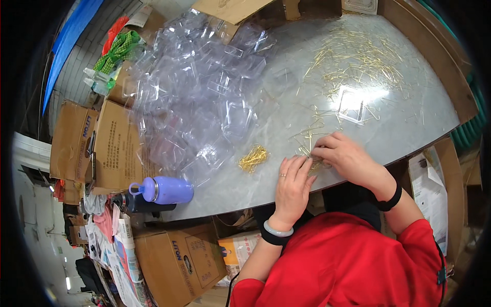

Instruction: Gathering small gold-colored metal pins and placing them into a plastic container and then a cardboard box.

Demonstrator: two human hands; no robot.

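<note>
My hands meet at the table's near edge. My left hand [292, 185], with a ring and a pale bangle on its wrist, has its fingers pressed together. My right hand [350, 159] is curled, its fingertips pinched close to the left fingers. Thin gold wire pieces [309, 137] lie right at and beyond the fingertips. What the fingers hold is too small and covered to make out. A small heap of gold wire pieces [252, 158] sits left of my left hand. A broad scatter of similar gold wires [358, 59] spreads over the far right of the table.
A large pile of clear plastic packs [199, 92] covers the table's left half. A purple bottle [171, 190] lies at the near left edge beside a black one [134, 203]. Cardboard boxes [120, 146] stand at the left; a cardboard wall [429, 46] borders the far right.
</note>
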